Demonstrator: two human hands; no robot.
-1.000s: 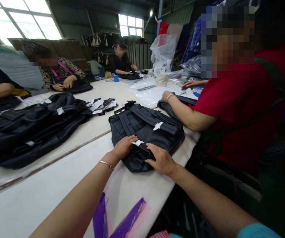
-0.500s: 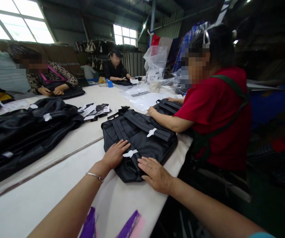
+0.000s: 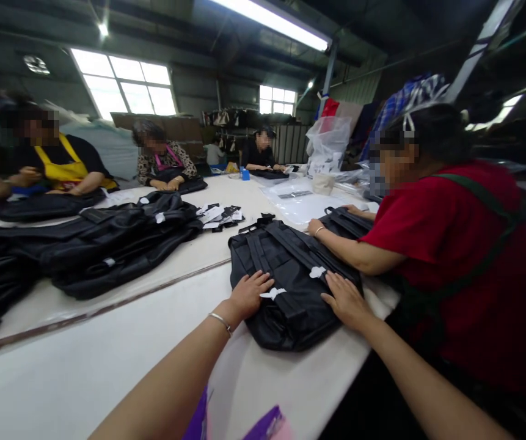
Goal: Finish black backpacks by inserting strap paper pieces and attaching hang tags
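Observation:
A black backpack (image 3: 285,263) lies flat on the white table with its two shoulder straps facing up. White wrapping (image 3: 273,294) is around the lower part of one strap, and a second white piece (image 3: 317,272) is on the other. My left hand (image 3: 250,294) rests flat on the bag's left side, fingers spread beside the left strap. On the right side, my right hand (image 3: 346,299) lies with fingers stretched out, its fingertips close to the white piece on the right strap. Neither hand grips anything.
Several black bags (image 3: 120,244) are piled at the left. Beyond the backpack lies a heap of tags (image 3: 219,215). A co-worker in a red shirt (image 3: 464,244) stands close at the right, handling another black bag (image 3: 343,223). Other people work across the table (image 3: 120,342).
My right hand has moved from the left strap's lower end to the bag's right side. My left hand stays beside the left strap. The view has swung left and up.

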